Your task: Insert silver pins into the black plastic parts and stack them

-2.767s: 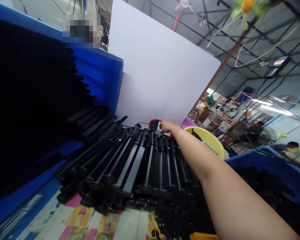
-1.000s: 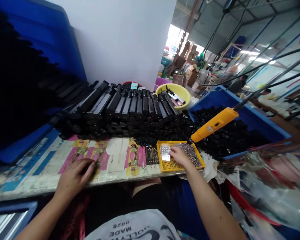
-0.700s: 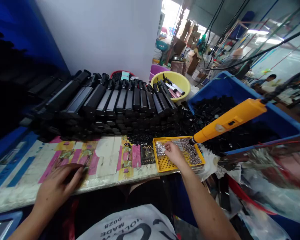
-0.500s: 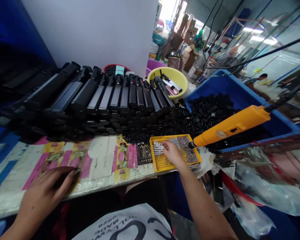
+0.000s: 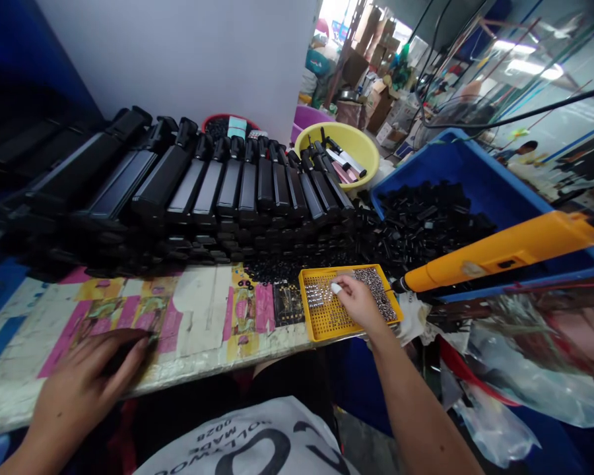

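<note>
My left hand lies at the near edge of the worktable, palm down, thumb apart from the loosely bent fingers, with no object visible in it. Over a yellow perforated tray, my right hand has its fingers drawn together. A small white piece shows at its fingertips; whether it is held or worn on a finger is unclear. Small shiny screws stand in rows in the tray's holes, and a heap of loose screws fills its right side. An orange electric screwdriver hangs just right of the tray.
Stacked black long-bodied parts line the table's back. Behind them is a yellow basin of handled pieces. A blue crate of small black parts stands right. Tape and cardboard cover the worktable; a person is far behind.
My right hand has moved slightly right over the tray, and the white piece at its fingertips now shows. The orange screwdriver appears farther right. My left hand stays in place.
</note>
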The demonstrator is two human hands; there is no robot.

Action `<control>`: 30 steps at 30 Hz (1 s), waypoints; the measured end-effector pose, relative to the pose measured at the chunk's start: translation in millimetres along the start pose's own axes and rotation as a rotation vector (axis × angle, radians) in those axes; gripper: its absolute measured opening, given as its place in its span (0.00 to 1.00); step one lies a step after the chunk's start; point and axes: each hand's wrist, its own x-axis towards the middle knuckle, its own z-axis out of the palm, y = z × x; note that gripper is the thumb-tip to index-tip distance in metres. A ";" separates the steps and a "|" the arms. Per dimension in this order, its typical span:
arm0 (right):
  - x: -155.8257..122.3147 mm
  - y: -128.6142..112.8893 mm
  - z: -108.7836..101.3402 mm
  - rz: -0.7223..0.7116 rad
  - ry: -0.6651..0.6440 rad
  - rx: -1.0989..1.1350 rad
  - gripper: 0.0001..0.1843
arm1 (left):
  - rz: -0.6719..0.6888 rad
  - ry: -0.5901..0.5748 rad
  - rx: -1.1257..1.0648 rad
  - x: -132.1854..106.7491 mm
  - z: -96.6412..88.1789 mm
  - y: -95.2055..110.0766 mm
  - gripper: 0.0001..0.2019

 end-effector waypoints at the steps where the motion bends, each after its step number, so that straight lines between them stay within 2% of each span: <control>1: -1.1 -2.3 -3.3 0.033 -0.015 0.097 0.10 | 0.003 -0.026 0.007 0.3 -1.3 0.0 0.15; 4: -4.5 -20.6 5.0 0.080 -0.088 0.325 0.10 | 0.029 -0.056 -0.002 1.9 -4.4 1.6 0.14; 7: -6.3 -50.0 50.9 0.047 -0.277 0.434 0.11 | 0.038 -0.033 -0.026 4.4 -5.3 5.4 0.13; 8: -6.8 -59.7 71.7 0.021 -0.340 0.416 0.11 | 0.033 -0.025 -0.034 4.9 -5.4 6.9 0.13; 10: -8.0 -74.7 111.0 -0.054 -0.406 0.236 0.14 | 0.011 -0.016 -0.061 3.9 -6.3 10.4 0.12; 12: -9.7 -81.7 136.7 -0.126 -0.366 -0.059 0.17 | -0.008 -0.021 -0.130 -1.1 -9.3 14.5 0.10; 14: -12.7 -81.1 144.1 -0.176 -0.251 -0.275 0.19 | -0.028 0.006 -0.230 -9.9 -15.1 18.4 0.09; 16: -17.9 -75.8 140.3 -0.293 -0.187 -0.316 0.19 | -0.046 0.073 -0.308 -18.4 -24.4 20.3 0.09; 19: -29.4 -66.6 139.2 -0.608 -0.293 -0.301 0.24 | -0.055 0.230 -0.344 -14.3 -47.7 17.6 0.09; 21: -36.8 -62.3 149.6 -0.705 -0.337 -0.337 0.29 | -0.044 0.380 -0.347 6.8 -72.0 15.4 0.08; 24: -43.8 -57.5 171.4 -0.690 -0.246 -0.369 0.31 | -0.041 0.620 -0.318 61.4 -117.4 18.8 0.07; 25: -45.0 -55.9 176.9 -0.692 -0.205 -0.367 0.31 | -0.051 0.639 -0.293 82.7 -131.8 22.0 0.07; 27: -46.5 -53.0 182.0 -0.721 -0.143 -0.367 0.34 | -0.054 0.574 -0.203 125.2 -153.9 30.0 0.11; 30: -47.9 -53.5 177.3 -0.758 -0.150 -0.408 0.38 | -0.095 0.304 0.056 179.8 -165.5 41.6 0.17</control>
